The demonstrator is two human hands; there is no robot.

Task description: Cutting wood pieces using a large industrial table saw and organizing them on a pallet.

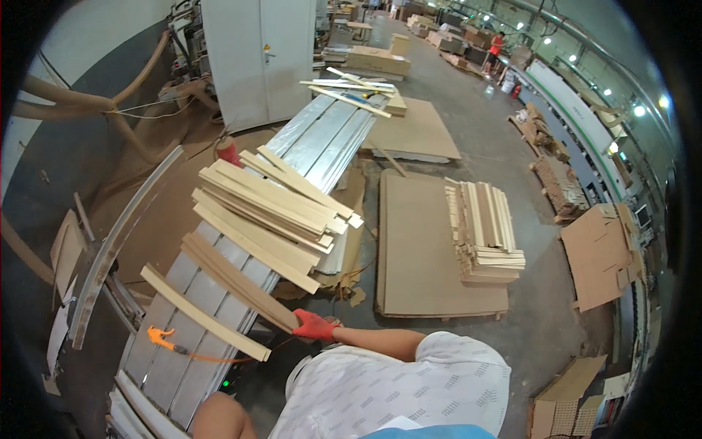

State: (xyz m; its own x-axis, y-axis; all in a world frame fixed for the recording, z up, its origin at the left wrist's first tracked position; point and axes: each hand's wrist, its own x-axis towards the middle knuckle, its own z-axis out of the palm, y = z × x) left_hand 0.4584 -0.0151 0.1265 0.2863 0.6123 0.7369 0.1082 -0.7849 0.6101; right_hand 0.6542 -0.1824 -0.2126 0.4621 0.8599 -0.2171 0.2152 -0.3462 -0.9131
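Note:
My right hand (316, 324), in a red glove, reaches across from the right. Its fingers close round the near end of a brown wooden strip (238, 282) that lies slantwise over the metal-topped bench. A paler, thin strip (205, 311) lies apart on its near side. Beyond the brown strip, several pale strips (256, 245) are heaped across the bench, their ends uneven. An orange air blow gun (159, 336) with an orange hose rests on the metal top to the left. My left hand is out of sight.
The bench (314, 139) runs away toward a white cabinet (256, 66). Stacked strips (486, 227) sit on a low pile of brown sheets (417, 249) at right. A curved metal rail (121, 245) stands at left. Cardboard (599, 256) lies farther right; a person (496, 50) stands far off.

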